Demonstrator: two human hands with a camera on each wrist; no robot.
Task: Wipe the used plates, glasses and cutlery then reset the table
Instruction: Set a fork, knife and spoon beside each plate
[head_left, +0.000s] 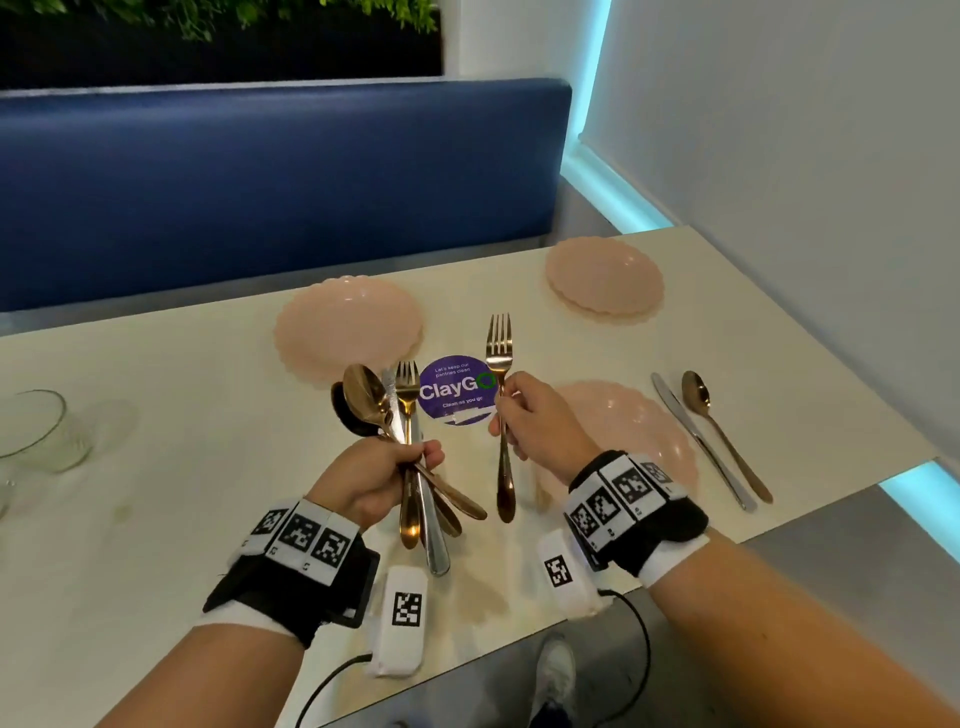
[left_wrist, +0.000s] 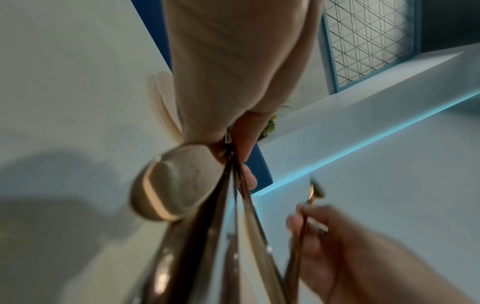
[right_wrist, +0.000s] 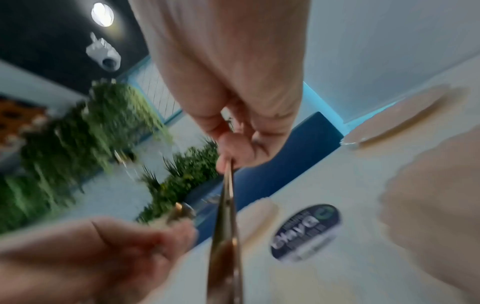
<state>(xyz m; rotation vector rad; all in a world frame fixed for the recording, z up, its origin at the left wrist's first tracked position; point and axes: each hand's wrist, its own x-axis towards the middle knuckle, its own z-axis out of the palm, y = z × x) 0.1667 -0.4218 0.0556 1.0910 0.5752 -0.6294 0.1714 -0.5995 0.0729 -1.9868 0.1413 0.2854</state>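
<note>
My left hand (head_left: 387, 467) grips a bundle of cutlery (head_left: 400, 415) upright above the table: gold spoons, a gold fork and a silver knife. The same bundle of cutlery (left_wrist: 207, 205) fills the left wrist view. My right hand (head_left: 524, 415) pinches a single gold fork (head_left: 500, 353) by its neck, tines up, its handle hanging down. This fork (right_wrist: 226, 205) runs down the middle of the right wrist view. Three pink scalloped plates lie on the table: one far left (head_left: 348, 325), one far right (head_left: 605, 283), one near plate (head_left: 639, 431) under my right wrist.
A silver knife (head_left: 696, 436) and a gold spoon (head_left: 722, 431) lie side by side right of the near plate. Clear glasses (head_left: 36, 431) stand at the left edge. A purple round sticker (head_left: 454, 392) marks the table's middle. A blue bench (head_left: 260, 192) lines the far side.
</note>
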